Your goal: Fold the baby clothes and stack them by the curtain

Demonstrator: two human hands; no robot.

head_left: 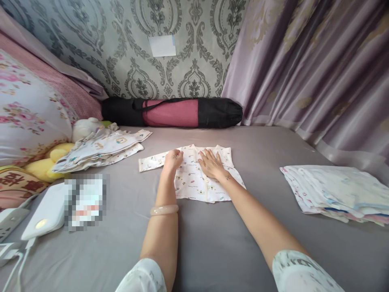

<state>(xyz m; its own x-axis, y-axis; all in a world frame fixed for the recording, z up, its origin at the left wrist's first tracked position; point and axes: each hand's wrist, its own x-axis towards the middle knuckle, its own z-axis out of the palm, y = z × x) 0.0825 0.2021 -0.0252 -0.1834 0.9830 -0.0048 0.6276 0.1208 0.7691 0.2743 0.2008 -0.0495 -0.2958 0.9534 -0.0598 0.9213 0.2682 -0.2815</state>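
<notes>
"Printed shirt: where does it lie?"

"Directly under both grips, spread on the grey sheet, with one sleeve running out to the left of the left grip."

"How does each grip stand?"

"The left grip has its fingers curled on the cloth near the base of that sleeve; whether it pinches any fabric cannot be told. The right grip is flat, palm down and fingers spread, pressing on the upper front and clasping nothing."

"And close about them?"

"A pale bangle circles the forearm behind the left grip."

"Farther out?"

"Left of the left grip and a little beyond it, a heap of printed garments rests against a yellow plush toy. Left and nearer the person than that grip sits a white device with a cable, beside a pixelated object. Well to the right of the right grip is a stack of folded cloths. Beyond both grips, a black-and-pink rolled bag lies along the wall."
</notes>
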